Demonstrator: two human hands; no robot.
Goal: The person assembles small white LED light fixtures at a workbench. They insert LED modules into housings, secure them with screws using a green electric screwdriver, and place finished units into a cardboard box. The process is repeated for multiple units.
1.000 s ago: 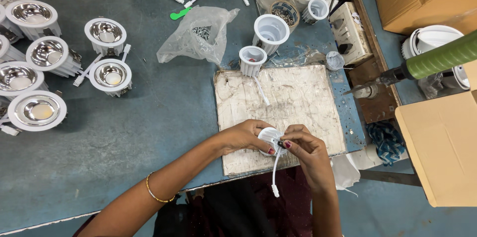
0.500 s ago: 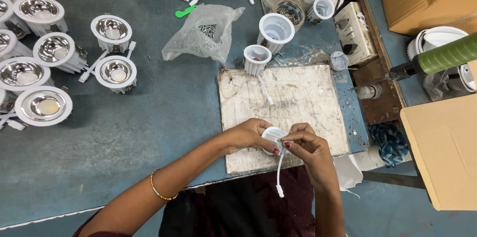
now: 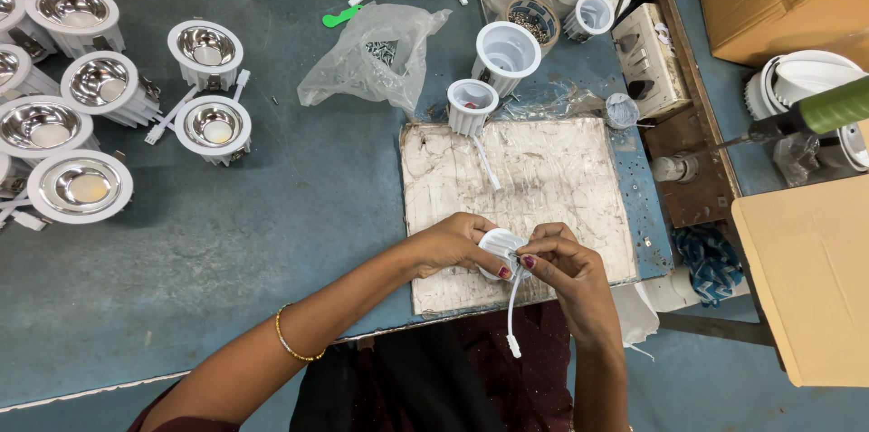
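Note:
Both of my hands hold one small white round lamp part [image 3: 496, 242] over the near edge of a worn white work pad [image 3: 543, 169]. My left hand [image 3: 453, 244] cups it from the left, with a gold bangle on that wrist. My right hand [image 3: 561, 267] pinches it from the right with the fingertips. A white lead with a connector [image 3: 512, 316] hangs down from the part past the table's edge. Two white ribbed lamp housings [image 3: 471, 106] [image 3: 505, 53] stand just beyond the pad.
Several finished silver-reflector downlights [image 3: 208, 129] lie at the left on the blue table [image 3: 272, 215]. A clear plastic bag of screws [image 3: 376, 56] sits in the middle. A switch box [image 3: 644, 61], cardboard boxes [image 3: 806, 287] and a green-handled tool [image 3: 815, 115] are at the right.
My hands and the lamp part have stayed at the pad's near edge. The view has drifted slightly.

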